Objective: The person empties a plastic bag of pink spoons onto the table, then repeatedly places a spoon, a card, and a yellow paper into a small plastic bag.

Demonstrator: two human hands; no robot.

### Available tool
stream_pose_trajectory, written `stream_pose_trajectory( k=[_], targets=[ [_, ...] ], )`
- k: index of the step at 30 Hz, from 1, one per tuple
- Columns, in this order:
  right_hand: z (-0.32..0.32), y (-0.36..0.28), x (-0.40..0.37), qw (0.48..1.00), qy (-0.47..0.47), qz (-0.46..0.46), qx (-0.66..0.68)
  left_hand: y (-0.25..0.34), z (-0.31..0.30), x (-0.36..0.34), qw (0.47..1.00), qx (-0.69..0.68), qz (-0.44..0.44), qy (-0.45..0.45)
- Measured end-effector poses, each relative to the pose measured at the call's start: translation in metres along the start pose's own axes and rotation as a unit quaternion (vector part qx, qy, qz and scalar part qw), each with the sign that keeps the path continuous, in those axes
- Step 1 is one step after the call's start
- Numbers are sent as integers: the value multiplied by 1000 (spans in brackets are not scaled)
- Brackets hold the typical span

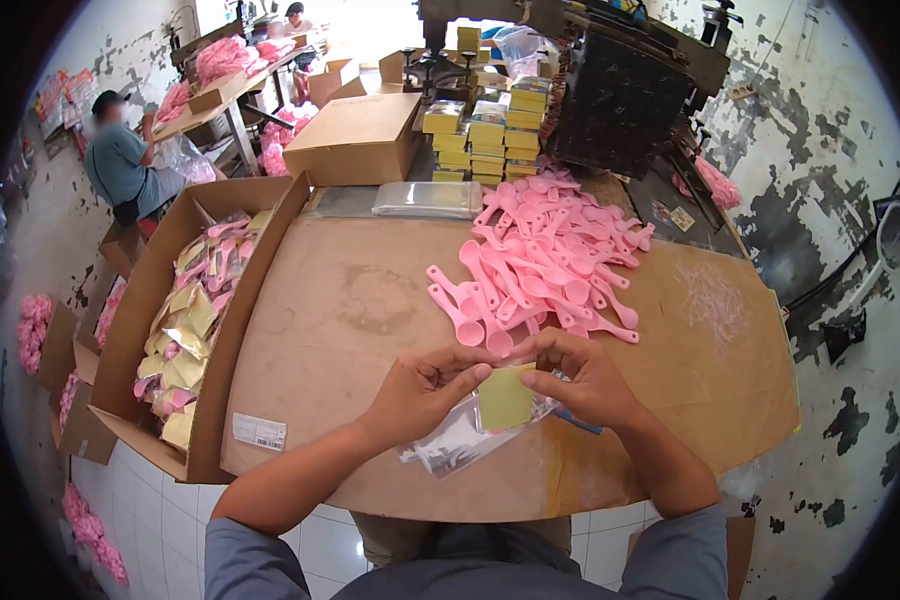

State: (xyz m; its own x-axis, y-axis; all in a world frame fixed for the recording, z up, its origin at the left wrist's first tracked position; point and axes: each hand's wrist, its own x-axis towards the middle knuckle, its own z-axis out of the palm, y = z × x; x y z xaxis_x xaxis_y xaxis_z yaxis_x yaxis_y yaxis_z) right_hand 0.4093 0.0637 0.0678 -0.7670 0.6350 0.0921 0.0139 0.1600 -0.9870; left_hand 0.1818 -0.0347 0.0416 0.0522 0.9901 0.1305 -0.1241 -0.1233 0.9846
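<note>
Both my hands meet over the near middle of the cardboard-covered table. My left hand pinches the upper left edge of a yellow-green card, and my right hand pinches its upper right edge. The card seems to be in a clear bag. Beneath it lie clear plastic bags. Just beyond my fingertips, a pink spoon shows its bowl, at the near edge of a large heap of pink spoons.
An open carton of packed bags stands left. Behind are a closed box, a clear plastic stack, yellow-edged card stacks and a dark machine. A seated person works at back left; another is farther back.
</note>
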Motion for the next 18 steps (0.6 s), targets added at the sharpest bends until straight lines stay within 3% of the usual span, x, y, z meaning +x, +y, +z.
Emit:
stream_pose_trajectory(
  k=[10, 18],
  targets=[
    [-5, 10, -1, 997, 24, -13, 75, 1, 2, 2, 998, 54, -2, 26],
    [-3, 20, 0, 994, 34, 35, 94, -1, -6, 3, 998, 58, -14, 4]
  ],
)
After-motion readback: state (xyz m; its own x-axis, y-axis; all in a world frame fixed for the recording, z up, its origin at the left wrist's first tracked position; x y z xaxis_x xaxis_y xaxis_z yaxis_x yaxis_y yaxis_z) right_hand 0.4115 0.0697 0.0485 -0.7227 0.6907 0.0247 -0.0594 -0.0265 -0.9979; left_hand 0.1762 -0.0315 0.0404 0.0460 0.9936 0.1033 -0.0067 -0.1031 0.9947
